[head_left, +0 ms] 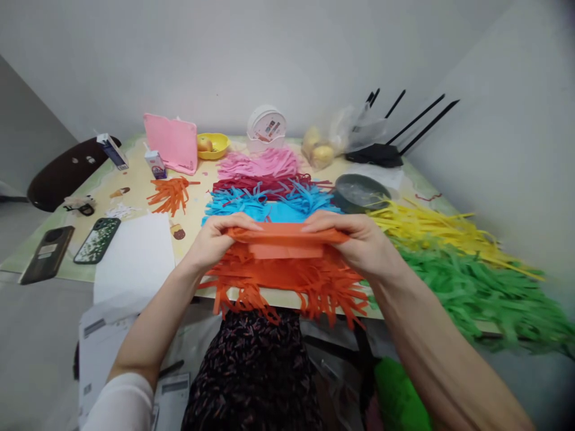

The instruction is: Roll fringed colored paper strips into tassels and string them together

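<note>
Between my two hands an orange sheet of tissue paper [287,234] is stretched out, folded along its upper edge. My left hand [220,238] pinches its left end, and my right hand [353,236] pinches the right end, thumbs on top. Just below, at the table's front edge, lies more orange fringed paper [278,276], its cut strips hanging over at both sides. Behind the hands are piles of blue fringed paper [274,211], dark red fringe [265,182] and pink fringe [258,163].
Yellow fringe [431,227] and green fringe [476,287] spread over the right side. A dark bowl [359,190], a black router [377,154] and a bag of fruit [321,152] stand behind. Leftward are white paper [135,254], two phones, a pink tablet case [173,142] and an orange strip bundle [171,194].
</note>
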A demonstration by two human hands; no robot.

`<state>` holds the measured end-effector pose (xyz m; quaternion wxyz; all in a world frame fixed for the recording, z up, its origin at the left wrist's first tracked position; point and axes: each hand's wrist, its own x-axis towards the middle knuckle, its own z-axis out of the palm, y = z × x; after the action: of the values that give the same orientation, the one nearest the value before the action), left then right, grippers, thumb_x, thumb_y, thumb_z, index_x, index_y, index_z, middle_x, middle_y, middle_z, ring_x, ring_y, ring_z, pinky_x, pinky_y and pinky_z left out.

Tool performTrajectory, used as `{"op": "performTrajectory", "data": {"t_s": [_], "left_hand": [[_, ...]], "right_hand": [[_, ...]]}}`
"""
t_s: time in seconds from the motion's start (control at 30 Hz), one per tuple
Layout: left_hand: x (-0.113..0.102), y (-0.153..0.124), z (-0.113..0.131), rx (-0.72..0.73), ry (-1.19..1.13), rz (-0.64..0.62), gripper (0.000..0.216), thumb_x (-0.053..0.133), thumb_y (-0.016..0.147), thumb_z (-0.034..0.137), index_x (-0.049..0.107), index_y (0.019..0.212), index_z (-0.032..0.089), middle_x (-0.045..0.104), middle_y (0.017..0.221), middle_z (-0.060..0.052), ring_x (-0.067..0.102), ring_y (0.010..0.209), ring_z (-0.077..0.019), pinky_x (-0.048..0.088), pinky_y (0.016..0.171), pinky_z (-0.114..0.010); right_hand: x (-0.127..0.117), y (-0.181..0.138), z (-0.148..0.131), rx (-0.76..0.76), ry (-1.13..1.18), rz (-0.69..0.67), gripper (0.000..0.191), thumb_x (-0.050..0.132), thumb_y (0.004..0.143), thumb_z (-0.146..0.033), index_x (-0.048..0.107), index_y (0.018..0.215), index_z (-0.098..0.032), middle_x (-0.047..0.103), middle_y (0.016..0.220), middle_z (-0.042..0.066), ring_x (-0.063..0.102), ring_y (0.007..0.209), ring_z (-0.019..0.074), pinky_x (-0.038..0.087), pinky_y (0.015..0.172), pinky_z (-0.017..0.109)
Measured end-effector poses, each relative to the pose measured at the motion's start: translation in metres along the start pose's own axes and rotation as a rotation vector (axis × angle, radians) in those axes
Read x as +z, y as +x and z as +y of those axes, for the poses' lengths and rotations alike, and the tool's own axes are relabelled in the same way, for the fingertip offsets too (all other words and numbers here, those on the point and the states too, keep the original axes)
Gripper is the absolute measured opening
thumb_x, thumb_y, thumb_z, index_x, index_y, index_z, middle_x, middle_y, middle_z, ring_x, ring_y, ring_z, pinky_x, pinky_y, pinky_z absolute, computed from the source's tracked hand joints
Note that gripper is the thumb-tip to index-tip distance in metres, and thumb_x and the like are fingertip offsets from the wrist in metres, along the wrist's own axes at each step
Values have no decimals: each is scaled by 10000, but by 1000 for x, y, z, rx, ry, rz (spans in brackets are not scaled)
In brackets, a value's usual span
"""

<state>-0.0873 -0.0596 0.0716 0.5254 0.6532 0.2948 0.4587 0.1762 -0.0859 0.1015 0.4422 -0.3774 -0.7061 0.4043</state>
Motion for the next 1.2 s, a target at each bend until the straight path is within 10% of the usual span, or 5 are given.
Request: {"op": "performTrajectory", "data": {"t_s": [0.33, 0.5, 0.73, 0.97, 1.2], "left_hand": [[-16, 3, 36, -67, -72, -438, 576, 696, 771, 474, 619, 1291, 239, 623, 1296, -115, 563, 1216, -302, 463, 992, -407], [1, 14, 44, -310, 261, -450, 325, 692, 803, 462, 692, 865, 143, 653, 792, -26, 578, 710, -137, 427, 635, -232], [9, 17, 51, -241, 552, -460, 328, 608, 849, 391, 601, 643, 136, 511, 594, 34, 414, 554, -86, 309, 536, -218], [3, 13, 39, -188, 714, -446, 337, 623, 853, 381, 636, 607, 151, 533, 544, 26, 425, 531, -106, 300, 537, -232], [11, 16, 30, -97, 741, -444, 196, 678, 821, 363, 703, 813, 169, 651, 722, -8, 536, 654, -149, 365, 620, -243]], "right_hand": [[-7, -3, -11, -96, -25, -70, 251, 637, 789, -100, 799, 686, -262, 682, 872, 37, 633, 779, 153, 508, 741, 291], [-9, 0, -19, -195, -163, -174, 291, 575, 835, -109, 782, 681, -242, 683, 895, 43, 649, 807, 154, 529, 769, 288], [-32, -1, -31, 26, -342, -443, 719, 712, 820, -400, 458, 1485, -296, 584, 1415, 87, 580, 1254, 268, 496, 1009, 385], [4, 4, -13, 139, -503, -331, 258, 591, 896, -378, 703, 778, -177, 669, 676, 8, 567, 610, 140, 404, 578, 246], [12, 4, -15, 80, -541, -314, 130, 609, 878, -261, 703, 806, -208, 629, 617, -15, 507, 551, 127, 325, 554, 243]]}}
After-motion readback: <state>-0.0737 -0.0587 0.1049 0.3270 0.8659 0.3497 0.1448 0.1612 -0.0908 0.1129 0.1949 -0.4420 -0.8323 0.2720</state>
